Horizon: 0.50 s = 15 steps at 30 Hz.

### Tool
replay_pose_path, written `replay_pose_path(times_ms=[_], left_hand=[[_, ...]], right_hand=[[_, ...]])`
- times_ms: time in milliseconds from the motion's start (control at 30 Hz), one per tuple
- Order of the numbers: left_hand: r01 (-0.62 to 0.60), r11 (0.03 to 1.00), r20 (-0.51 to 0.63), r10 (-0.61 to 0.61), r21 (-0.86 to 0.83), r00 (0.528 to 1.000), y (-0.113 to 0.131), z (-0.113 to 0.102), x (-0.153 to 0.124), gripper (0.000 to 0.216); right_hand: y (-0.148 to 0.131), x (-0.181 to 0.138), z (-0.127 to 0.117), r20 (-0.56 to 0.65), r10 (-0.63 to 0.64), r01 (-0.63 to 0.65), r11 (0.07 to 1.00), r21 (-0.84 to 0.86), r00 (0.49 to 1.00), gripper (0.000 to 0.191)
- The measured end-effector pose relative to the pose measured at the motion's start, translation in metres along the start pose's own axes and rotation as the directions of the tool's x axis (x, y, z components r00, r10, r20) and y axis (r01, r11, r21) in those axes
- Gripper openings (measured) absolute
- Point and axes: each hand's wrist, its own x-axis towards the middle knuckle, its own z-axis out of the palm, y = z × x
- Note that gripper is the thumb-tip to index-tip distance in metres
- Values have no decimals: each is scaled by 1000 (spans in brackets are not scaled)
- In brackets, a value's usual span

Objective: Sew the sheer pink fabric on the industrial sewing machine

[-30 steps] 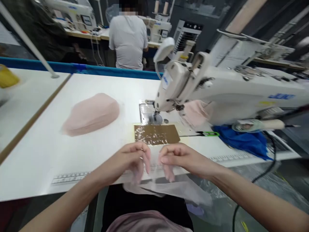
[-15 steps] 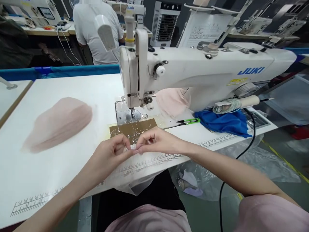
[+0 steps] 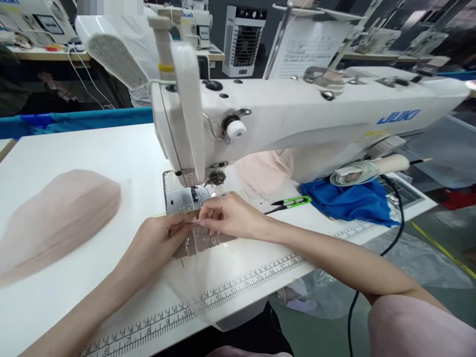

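In front of the sewing machine's needle area [image 3: 194, 194], my left hand [image 3: 161, 243] and my right hand [image 3: 234, 218] pinch the edge of a thin sheer fabric piece [image 3: 199, 277]. Their fingertips nearly meet. The see-through cloth hangs down across the brown plate [image 3: 219, 239] and the printed ruler, past the table's front edge. A white JUKI sewing machine [image 3: 297, 106] stands just beyond my hands. Its presser foot is partly visible behind my fingers.
A pale pink sheer piece [image 3: 67, 218] lies at the left. Another pink piece [image 3: 260, 171] is under the machine arm. Green thread snips [image 3: 293, 202], a blue cloth [image 3: 345, 198] and a rolled strip [image 3: 353, 173] lie at the right. A black cable [image 3: 400, 223] hangs there.
Both hands have moved up to the machine's needle area, drawing the sheer fabric up over the table edge. My view has come closer to the machine.
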Motion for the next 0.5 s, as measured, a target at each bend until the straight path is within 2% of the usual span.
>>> replay_pose_path(times_ms=[133,333,500], left_hand=[[-94,992,-124,103,79,987,-5,5,-6,25],[-226,960,-197,257,166,946,-11,9,-9,24],[-258,942,-229,306,215,924,-12,8,-9,25]], right_hand=[[9,-2,9,-105,-144,133,985,-108,984,7],[14,-3,16,-158,-305,276,944,-182,939,6],[15,-3,18,-187,-336,303,935,-182,923,4]])
